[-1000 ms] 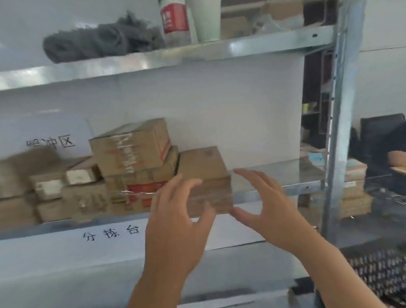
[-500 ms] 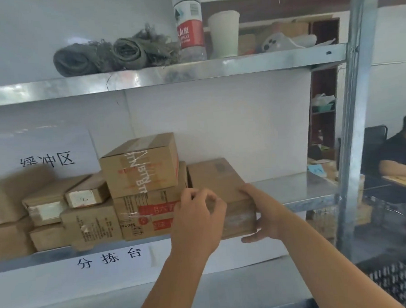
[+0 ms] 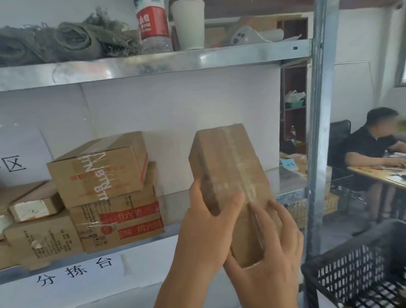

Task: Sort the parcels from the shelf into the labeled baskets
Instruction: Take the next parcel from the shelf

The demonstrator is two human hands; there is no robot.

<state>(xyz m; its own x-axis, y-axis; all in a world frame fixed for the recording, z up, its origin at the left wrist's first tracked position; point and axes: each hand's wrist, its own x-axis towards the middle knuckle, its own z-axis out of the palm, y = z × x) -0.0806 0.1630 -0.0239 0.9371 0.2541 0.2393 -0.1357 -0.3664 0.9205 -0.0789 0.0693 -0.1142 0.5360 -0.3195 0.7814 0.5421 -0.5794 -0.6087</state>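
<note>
A brown cardboard parcel (image 3: pixel 228 171) wrapped in clear tape stands tilted on end in front of the metal shelf (image 3: pixel 288 187), lifted off it. My left hand (image 3: pixel 206 233) grips its left edge with the thumb across the front. My right hand (image 3: pixel 269 268) holds its lower end from below and the right. Several more cardboard parcels (image 3: pixel 99 171) stay stacked on the left part of the shelf. A black mesh basket (image 3: pixel 368 267) sits at the lower right; its label is not readable.
The upper shelf (image 3: pixel 145 65) carries grey rags, a water bottle and a paper cup. A metal upright (image 3: pixel 320 124) stands right of the parcel. Behind it a person sits at a wooden table (image 3: pixel 382 177). Paper signs hang on the shelf front.
Both hands closed on the rightmost parcel, pulled it off the shelf and tipped it upright toward me. The view has swung right, bringing the black basket into sight.
</note>
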